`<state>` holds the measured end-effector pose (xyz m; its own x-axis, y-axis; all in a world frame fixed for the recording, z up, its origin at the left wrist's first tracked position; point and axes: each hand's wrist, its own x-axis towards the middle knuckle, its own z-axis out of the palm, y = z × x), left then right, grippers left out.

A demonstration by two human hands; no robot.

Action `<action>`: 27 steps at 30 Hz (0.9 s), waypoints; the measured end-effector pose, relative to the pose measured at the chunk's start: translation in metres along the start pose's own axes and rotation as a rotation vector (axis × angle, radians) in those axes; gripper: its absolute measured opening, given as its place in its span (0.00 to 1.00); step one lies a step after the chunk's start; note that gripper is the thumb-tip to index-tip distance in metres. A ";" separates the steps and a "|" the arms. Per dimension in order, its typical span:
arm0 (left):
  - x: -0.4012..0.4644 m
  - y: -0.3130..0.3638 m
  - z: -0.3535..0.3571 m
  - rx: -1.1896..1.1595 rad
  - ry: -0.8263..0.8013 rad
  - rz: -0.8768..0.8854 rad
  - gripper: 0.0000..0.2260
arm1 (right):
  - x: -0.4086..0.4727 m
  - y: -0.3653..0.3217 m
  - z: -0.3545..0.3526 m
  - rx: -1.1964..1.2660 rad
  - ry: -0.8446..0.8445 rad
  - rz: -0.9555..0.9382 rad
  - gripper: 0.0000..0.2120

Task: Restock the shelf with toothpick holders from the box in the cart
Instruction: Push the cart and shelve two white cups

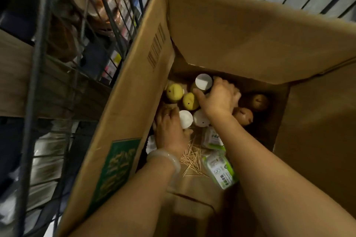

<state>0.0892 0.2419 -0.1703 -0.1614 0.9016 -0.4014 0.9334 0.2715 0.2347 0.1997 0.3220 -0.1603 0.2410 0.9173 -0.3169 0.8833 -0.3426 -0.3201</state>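
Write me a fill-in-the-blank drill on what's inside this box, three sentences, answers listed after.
1. The right hand grips a holder whose round cap is ____ in colour.
2. Loose ____ lie scattered on the floor of the cardboard box between the two forearms.
3. The left hand wears a pale bangle on its ____.

Missing words: white; toothpicks; wrist

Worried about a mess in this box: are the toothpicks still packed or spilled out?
Spilled. Loose toothpicks lie scattered on the floor of the box, between the left hand and the green-labelled packets.
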 end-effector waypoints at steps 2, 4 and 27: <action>0.003 -0.002 0.005 -0.021 0.030 -0.015 0.30 | 0.003 -0.005 0.004 -0.037 0.024 0.006 0.27; 0.005 -0.004 0.008 -0.065 0.065 -0.029 0.29 | 0.007 -0.007 0.008 -0.033 0.052 0.027 0.26; -0.112 0.021 -0.105 -1.646 -0.359 -0.410 0.14 | -0.138 0.025 -0.107 1.302 -0.023 0.184 0.27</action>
<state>0.0932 0.1822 -0.0277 0.0019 0.6399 -0.7685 -0.4617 0.6822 0.5669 0.2316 0.2084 -0.0293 0.2971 0.8372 -0.4592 -0.1972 -0.4168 -0.8874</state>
